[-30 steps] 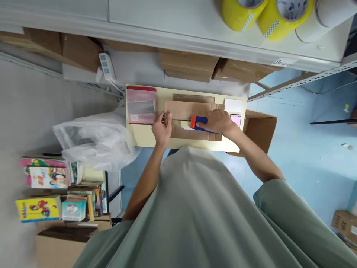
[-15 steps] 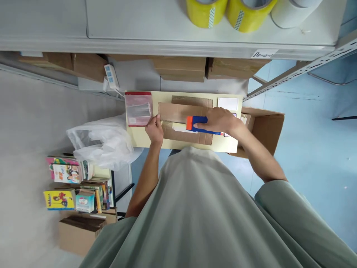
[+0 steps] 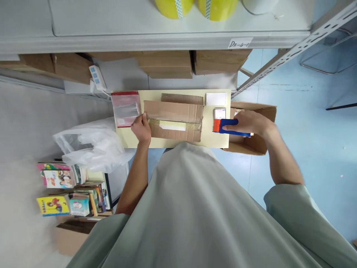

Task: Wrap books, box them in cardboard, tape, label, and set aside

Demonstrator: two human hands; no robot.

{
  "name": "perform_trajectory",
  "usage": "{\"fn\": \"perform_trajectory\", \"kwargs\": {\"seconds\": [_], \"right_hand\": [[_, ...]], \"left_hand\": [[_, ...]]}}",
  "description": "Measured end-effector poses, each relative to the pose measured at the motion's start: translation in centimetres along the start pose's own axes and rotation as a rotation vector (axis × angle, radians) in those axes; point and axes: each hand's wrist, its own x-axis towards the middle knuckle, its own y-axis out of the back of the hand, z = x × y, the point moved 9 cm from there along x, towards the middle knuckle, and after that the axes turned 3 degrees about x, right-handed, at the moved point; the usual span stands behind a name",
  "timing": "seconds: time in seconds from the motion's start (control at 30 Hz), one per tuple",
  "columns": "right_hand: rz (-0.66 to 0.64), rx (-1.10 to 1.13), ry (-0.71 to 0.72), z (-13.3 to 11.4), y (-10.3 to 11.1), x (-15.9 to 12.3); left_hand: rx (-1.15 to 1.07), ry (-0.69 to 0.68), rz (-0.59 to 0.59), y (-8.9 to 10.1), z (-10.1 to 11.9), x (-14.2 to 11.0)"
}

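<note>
A flat brown cardboard box [image 3: 173,111] lies on a small pale yellow table [image 3: 214,139], with clear tape along its middle seam. My left hand [image 3: 141,129] presses on the box's left end, fingers curled over the tape's start. My right hand [image 3: 249,123] is closed around a blue and orange tape dispenser [image 3: 225,126], held past the box's right end near the table's right edge. A phone [image 3: 219,113] lies just behind the dispenser.
A red-edged clear plastic bag [image 3: 126,108] and a white card [image 3: 216,99] lie on the table. An open carton [image 3: 255,143] stands at its right, a white plastic bag [image 3: 92,147] and books [image 3: 72,193] at the left. Shelving with boxes and yellow tape rolls [image 3: 195,5] stands behind.
My right hand has drawn the tape dispenser rightwards along the box's seam and off its right end, leaving tape along the seam. My left hand stayed at the box's left end.
</note>
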Motion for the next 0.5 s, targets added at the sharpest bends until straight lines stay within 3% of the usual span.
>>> {"fn": "perform_trajectory", "kwargs": {"seconds": [0.27, 0.43, 0.5], "right_hand": [[0.079, -0.055, -0.104, -1.9, -2.9, 3.7], [0.156, -0.031, -0.097, -4.8, -4.6, 4.2], [0.133, -0.033, -0.034, -6.5, -5.8, 4.4]], "left_hand": [[0.049, -0.039, 0.017, 0.1, 0.3, 0.1], [0.066, -0.032, 0.03, 0.3, 0.6, 0.0], [0.063, -0.034, 0.021, 0.3, 0.8, 0.0]]}}
